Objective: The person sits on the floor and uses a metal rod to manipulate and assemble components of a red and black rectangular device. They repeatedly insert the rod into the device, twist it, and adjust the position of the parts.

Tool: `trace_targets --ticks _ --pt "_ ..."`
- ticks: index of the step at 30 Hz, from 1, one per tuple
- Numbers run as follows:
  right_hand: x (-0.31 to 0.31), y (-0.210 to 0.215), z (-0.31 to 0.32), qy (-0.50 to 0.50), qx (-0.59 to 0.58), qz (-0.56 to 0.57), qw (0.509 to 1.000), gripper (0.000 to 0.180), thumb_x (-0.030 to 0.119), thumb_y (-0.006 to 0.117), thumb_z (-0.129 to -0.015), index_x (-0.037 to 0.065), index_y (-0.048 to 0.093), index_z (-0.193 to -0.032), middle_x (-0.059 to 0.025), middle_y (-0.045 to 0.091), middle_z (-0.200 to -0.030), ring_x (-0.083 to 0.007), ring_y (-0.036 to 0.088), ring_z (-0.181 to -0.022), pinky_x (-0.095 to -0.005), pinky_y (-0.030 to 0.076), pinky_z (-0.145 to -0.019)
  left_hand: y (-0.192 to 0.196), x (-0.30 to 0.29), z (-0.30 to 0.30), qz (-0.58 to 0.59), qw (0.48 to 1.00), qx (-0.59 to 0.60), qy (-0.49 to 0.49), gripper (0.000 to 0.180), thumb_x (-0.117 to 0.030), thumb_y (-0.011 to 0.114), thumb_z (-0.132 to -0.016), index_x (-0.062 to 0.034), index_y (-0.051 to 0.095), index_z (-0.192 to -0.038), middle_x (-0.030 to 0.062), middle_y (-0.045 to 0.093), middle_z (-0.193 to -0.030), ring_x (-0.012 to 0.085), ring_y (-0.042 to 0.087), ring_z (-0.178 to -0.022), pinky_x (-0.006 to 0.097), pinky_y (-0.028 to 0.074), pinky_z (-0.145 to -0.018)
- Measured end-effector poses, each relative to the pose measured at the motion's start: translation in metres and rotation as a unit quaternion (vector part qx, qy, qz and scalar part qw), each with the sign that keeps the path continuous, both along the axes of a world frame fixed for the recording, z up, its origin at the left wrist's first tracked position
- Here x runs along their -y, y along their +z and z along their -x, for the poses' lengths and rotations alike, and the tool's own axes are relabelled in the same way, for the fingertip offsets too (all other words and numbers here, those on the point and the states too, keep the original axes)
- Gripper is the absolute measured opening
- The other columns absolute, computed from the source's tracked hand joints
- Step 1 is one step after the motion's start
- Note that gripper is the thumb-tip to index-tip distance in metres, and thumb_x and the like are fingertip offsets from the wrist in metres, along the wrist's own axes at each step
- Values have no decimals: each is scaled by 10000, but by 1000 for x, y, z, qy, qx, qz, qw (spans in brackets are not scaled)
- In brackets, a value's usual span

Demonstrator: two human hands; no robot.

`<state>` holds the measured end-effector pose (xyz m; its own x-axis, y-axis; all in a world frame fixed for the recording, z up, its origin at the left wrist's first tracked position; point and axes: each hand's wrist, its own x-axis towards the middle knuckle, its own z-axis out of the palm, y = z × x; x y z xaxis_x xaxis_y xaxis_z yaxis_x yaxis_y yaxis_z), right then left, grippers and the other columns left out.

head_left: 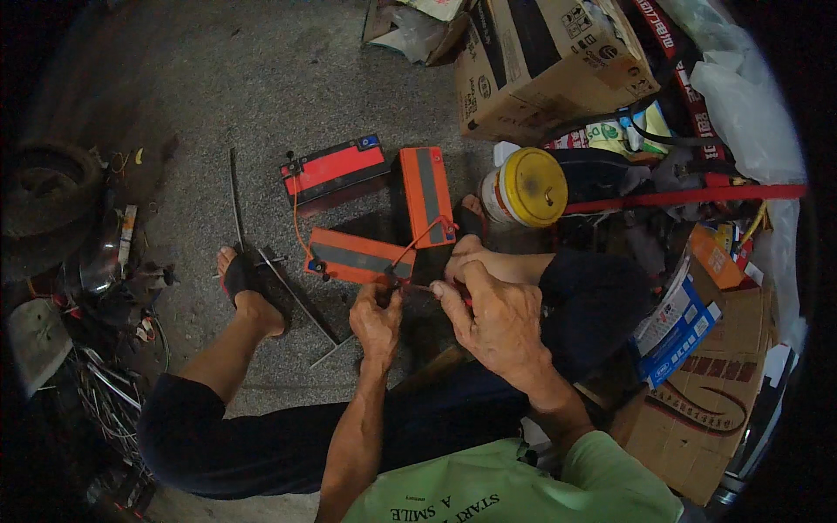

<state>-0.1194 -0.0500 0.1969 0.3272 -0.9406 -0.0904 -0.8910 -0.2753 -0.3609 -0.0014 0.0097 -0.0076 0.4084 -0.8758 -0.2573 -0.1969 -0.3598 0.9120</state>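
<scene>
Three oblong batteries rest on the floor: a red-topped battery (336, 166) at the far left, an orange-topped battery (426, 196) to its right, and a nearer orange-topped battery (357, 254). An orange wire (296, 209) joins the red one to the nearer one; a short red wire (420, 237) runs between the two orange ones. My left hand (377, 322) is closed in a pinch at the nearer battery's right-end terminal; what its fingertips hold is hidden. My right hand (497, 314) is closed around a thin screwdriver-like tool (422, 288) pointing left at that terminal, its handle mostly hidden.
A white bucket with a yellow lid (534, 187) stands right of the batteries, before a large carton (549, 70). A cross-shaped metal bar (292, 292) lies near my left foot. Tyres (52, 192) and metal scraps crowd the left; flattened cardboard (697, 418) lies at right.
</scene>
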Motion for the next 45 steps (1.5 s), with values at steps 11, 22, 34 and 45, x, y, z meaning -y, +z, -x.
trace_targets --ticks 11,22,34,45 --pt "-1 -5 1 -12 13 -12 1000 227 193 681 -847 56 530 -946 -153 616 -908 -335 655 -807 -475 493 -601 -1 1 0 4 1000 -6 -2 221 -138 769 -787 40 645 -833 186 657 -744 318 650 -671 414 498 -627" --pt "-1 -9 -3 -15 34 43 998 254 261 689 -877 78 547 -979 -116 637 -771 -320 643 -634 -454 488 -557 10 3 1 -1 1000 3 5 179 -114 739 -795 39 665 -850 174 671 -740 293 672 -681 390 513 -638" --pt "-4 -7 -7 -4 30 96 995 217 241 684 -872 66 565 -919 -131 646 -766 -329 655 -671 -446 496 -563 9 3 0 -21 1000 -1 5 188 -130 742 -822 28 648 -862 155 641 -680 273 638 -613 392 483 -585" --pt "-3 4 -6 17 64 40 997 291 248 692 -851 58 535 -1005 -125 627 -822 -338 649 -698 -472 481 -578 -7 -2 2 11 1000 25 -7 161 -107 743 -801 8 649 -862 180 644 -796 348 645 -686 418 490 -618"
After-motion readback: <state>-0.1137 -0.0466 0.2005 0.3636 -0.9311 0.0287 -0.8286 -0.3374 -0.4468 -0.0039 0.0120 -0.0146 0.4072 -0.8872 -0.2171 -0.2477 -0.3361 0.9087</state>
